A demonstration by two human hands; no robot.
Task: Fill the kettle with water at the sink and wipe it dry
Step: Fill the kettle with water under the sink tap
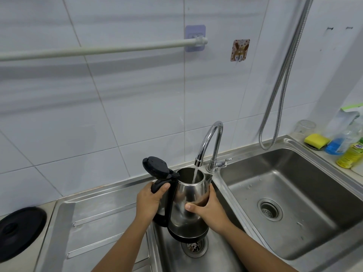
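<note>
Left hand: fingers curled tightly around the black handle of the kettle, thumb lying over the handle's top near the hinge. Right hand: palm and fingers pressed flat against the kettle's steel wall on its spout side, thumb stretched across the front of the body, the other fingers wrapping out of sight behind it. Both forearms enter from the lower edge of the view.

The kettle is held upright, tilted slightly, above the drain of the left basin, its black base clear of the basin floor. Its black lid stands hinged open, raised behind the handle. A stream of water runs from the outlet of the curved chrome faucet straight into the open mouth of the kettle.

To the right lies the right basin, with its own round strainer and scattered drops on its floor. To the left, a ribbed steel drainboard, and beyond it a round black base plate on the counter. On the far right ledge: a yellow sponge, a blue bottle and a yellow bottle, close together. A flexible metal hose hangs in a loop against the white tiled wall, which also carries a pale rail and a patterned adhesive hook.
</note>
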